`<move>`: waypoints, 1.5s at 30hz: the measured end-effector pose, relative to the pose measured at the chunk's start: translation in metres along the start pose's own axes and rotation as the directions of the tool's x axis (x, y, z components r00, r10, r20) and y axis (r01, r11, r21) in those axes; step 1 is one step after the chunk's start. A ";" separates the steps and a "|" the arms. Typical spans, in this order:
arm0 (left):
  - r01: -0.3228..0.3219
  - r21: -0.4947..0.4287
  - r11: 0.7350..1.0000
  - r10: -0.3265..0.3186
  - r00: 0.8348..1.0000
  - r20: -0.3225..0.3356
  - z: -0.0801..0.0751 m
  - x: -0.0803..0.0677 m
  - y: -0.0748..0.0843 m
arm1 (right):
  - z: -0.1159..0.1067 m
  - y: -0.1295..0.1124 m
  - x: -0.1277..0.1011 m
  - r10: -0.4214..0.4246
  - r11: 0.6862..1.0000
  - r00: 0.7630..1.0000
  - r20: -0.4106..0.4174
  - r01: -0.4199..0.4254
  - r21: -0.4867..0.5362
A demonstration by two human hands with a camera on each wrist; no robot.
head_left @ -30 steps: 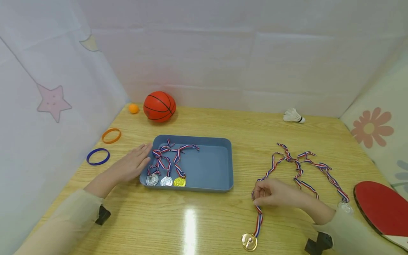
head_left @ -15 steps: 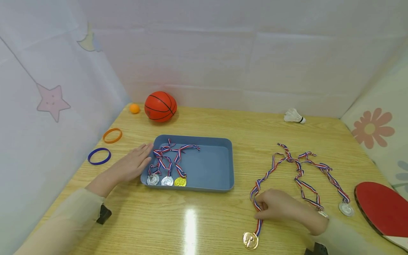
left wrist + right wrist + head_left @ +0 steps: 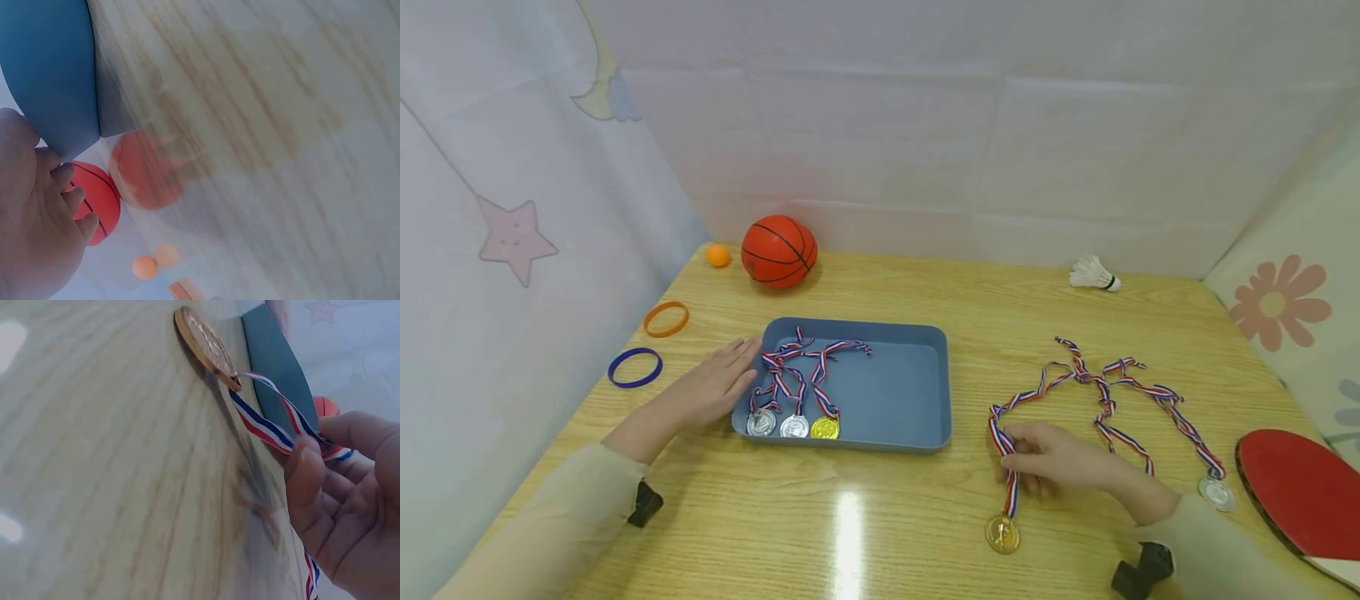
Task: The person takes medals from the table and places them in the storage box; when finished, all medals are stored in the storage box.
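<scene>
Toward the lower right of the head view, the right hand pinches the striped ribbon of a gold medal between thumb and curled fingers, just above the disc. The medal looks to be barely resting on the worktop, low in the frame. The ribbon is soft and limp, so I judge it will sag and trail; the disc looks small, stiff and light, and would likely swing if lifted by the ribbon. Holding close to the disc, as now, seems the steadier grip. At centre left, the left hand lies flat with straight fingers against the near left side of the blue tray, holding nothing. Three medals lie inside the tray.
</scene>
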State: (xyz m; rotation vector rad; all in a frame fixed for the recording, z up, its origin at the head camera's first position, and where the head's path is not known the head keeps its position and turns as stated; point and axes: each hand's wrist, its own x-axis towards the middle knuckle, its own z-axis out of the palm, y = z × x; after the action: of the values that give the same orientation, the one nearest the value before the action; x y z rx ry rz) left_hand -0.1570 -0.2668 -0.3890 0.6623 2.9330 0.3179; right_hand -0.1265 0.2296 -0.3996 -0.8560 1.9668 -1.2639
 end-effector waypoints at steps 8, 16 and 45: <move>0.004 0.001 1.000 -0.004 1.000 0.004 -0.001 0.000 0.001 | -0.010 -0.004 0.001 0.014 0.973 1.000 0.001 -0.014 0.232; 0.001 0.002 1.000 -0.001 1.000 0.008 -0.001 -0.001 0.000 | -0.014 0.000 0.007 -0.033 0.982 0.998 -0.055 0.043 0.185; 0.001 0.001 1.000 -0.001 1.000 0.004 -0.002 0.000 0.001 | 0.000 0.002 0.017 0.050 0.925 0.955 -0.292 -0.155 -0.348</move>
State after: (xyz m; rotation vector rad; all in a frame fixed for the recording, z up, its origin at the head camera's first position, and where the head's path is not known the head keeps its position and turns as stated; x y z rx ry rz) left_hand -0.1566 -0.2667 -0.3873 0.6604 2.9295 0.3147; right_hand -0.1367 0.2170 -0.4047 -0.7649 2.4957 -1.0110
